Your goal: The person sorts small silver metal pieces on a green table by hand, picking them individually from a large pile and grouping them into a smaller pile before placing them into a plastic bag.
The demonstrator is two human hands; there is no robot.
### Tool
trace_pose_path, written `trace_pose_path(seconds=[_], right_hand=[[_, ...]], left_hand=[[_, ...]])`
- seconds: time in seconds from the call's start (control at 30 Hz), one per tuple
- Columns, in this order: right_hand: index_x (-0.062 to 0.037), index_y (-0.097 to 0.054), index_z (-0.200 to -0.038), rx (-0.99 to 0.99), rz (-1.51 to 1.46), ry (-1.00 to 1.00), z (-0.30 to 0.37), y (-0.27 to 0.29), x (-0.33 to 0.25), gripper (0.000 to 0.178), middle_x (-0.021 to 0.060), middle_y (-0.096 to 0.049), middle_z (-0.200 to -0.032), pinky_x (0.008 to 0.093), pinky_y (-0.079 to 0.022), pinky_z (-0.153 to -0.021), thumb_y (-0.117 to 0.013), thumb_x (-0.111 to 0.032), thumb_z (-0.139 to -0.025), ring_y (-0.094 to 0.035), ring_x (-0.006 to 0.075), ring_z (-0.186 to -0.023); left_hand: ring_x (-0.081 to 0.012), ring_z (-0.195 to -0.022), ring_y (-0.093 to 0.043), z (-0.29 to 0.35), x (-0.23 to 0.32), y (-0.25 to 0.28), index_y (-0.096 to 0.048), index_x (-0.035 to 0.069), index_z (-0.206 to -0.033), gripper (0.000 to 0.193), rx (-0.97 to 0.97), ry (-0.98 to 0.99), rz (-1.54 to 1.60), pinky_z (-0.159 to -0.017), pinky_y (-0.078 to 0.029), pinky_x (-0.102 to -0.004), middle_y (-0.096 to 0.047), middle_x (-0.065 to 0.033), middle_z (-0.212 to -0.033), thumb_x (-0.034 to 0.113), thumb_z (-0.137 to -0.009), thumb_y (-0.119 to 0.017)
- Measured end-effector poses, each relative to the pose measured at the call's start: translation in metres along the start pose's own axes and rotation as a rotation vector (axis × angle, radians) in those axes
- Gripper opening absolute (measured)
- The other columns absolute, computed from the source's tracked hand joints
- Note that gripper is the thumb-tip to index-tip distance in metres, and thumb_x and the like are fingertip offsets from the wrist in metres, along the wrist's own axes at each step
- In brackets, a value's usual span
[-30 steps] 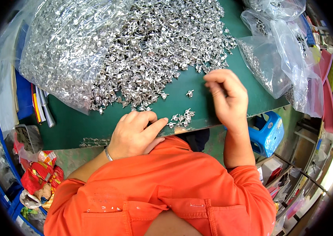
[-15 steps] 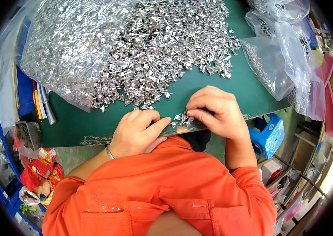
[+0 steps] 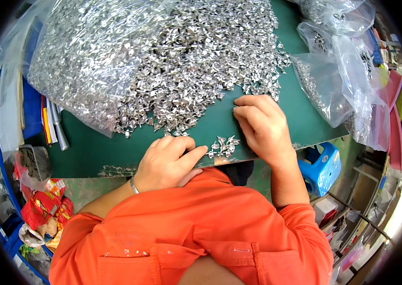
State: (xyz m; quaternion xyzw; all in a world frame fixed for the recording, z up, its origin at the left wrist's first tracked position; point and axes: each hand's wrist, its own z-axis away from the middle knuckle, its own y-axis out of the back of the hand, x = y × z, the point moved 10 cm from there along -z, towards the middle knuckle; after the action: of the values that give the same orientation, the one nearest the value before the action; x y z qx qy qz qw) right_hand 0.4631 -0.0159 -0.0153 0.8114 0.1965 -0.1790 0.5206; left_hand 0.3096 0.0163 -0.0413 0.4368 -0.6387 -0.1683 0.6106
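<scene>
My left hand (image 3: 165, 161) rests at the table's near edge, fingers curled and thumb pointing right at a small cluster of silvery metal pieces (image 3: 224, 147). Whatever its curled fingers may hold is hidden. My right hand (image 3: 265, 126) is just right of and beyond that cluster, its fingertips drawn together over the green tabletop (image 3: 220, 111). Anything in that pinch is too small to make out. Beyond both hands spreads a large heap of the same small metal pieces (image 3: 210, 57), with clear plastic sheeting (image 3: 82, 61) over its left part.
Clear bags of metal pieces (image 3: 322, 85) sit at the table's right end. Pens and a metal-coloured tool (image 3: 60, 133) are at the left. A blue stool (image 3: 322, 168) stands below the right edge, and red packaging (image 3: 46, 209) lies at the lower left.
My right hand has moved from the small cluster away toward the heap, uncovering more of the cluster. My left hand stays in nearly the same place.
</scene>
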Motion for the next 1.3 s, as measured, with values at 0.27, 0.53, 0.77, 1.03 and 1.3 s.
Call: trace_pose_path(seconds=[0.27, 0.53, 0.77, 1.03, 1.3], right_hand=[[-0.0042, -0.064, -0.087, 0.022, -0.143, -0.029, 0.001, 0.006, -0.001, 0.02, 0.0088, -0.063, -0.09, 0.0382, -0.051, -0.072, -0.065, 0.008, -0.071, -0.06, 0.0293, -0.083], [-0.0031, -0.069, -0.087, 0.801, 0.562, -0.14, 0.015, 0.214, 0.052, 0.013, 0.0091, -0.07, -0.089, 0.0325, -0.053, -0.069, -0.07, 0.006, -0.078, -0.067, 0.0202, -0.081], [0.0005, -0.073, -0.101, 0.325, 0.331, -0.653, 0.005, 0.226, 0.153, 0.017, 0.0144, -0.074, -0.087, 0.0297, -0.053, -0.076, -0.067, -0.008, -0.087, -0.069, 0.0175, -0.079], [0.0003, -0.07, -0.111, 0.23, 0.394, -0.761, 0.013, 0.221, 0.171, 0.024, 0.0158, -0.074, -0.092, 0.0312, -0.053, -0.076, -0.061, -0.009, -0.091, -0.071, 0.0185, -0.083], [-0.0028, -0.068, -0.099, 0.043, 0.127, -0.06, -0.019, 0.055, 0.021, 0.029, 0.0148, -0.066, -0.097, 0.0416, -0.053, -0.079, -0.058, 0.009, -0.075, -0.064, 0.0338, -0.093]], left_hand=[[-0.0258, -0.079, -0.054, -0.003, 0.002, 0.004, -0.069, 0.009, -0.113, 0.049, 0.001, 0.005, -0.011, -0.069, -0.045, -0.0378, -0.057, -0.0053, -0.098, 0.018, -0.066, -0.083], [-0.0273, -0.081, -0.054, -0.003, 0.004, 0.001, -0.069, 0.008, -0.111, 0.051, 0.002, 0.004, -0.026, -0.071, -0.045, -0.0387, -0.057, -0.006, -0.096, 0.016, -0.064, -0.085], [-0.0276, -0.081, -0.054, 0.001, 0.002, 0.003, -0.069, 0.009, -0.112, 0.05, 0.025, 0.012, -0.027, -0.071, -0.045, -0.039, -0.057, -0.0063, -0.096, 0.016, -0.065, -0.084], [-0.0255, -0.081, -0.055, -0.002, 0.003, 0.002, -0.068, 0.01, -0.115, 0.05, -0.001, -0.013, 0.001, -0.071, -0.046, -0.039, -0.057, -0.0045, -0.098, 0.017, -0.067, -0.083], [-0.0244, -0.078, -0.053, 0.001, -0.001, 0.0, -0.068, 0.011, -0.116, 0.053, -0.007, 0.01, -0.039, -0.069, -0.045, -0.0378, -0.057, -0.0033, -0.099, 0.018, -0.066, -0.084]])
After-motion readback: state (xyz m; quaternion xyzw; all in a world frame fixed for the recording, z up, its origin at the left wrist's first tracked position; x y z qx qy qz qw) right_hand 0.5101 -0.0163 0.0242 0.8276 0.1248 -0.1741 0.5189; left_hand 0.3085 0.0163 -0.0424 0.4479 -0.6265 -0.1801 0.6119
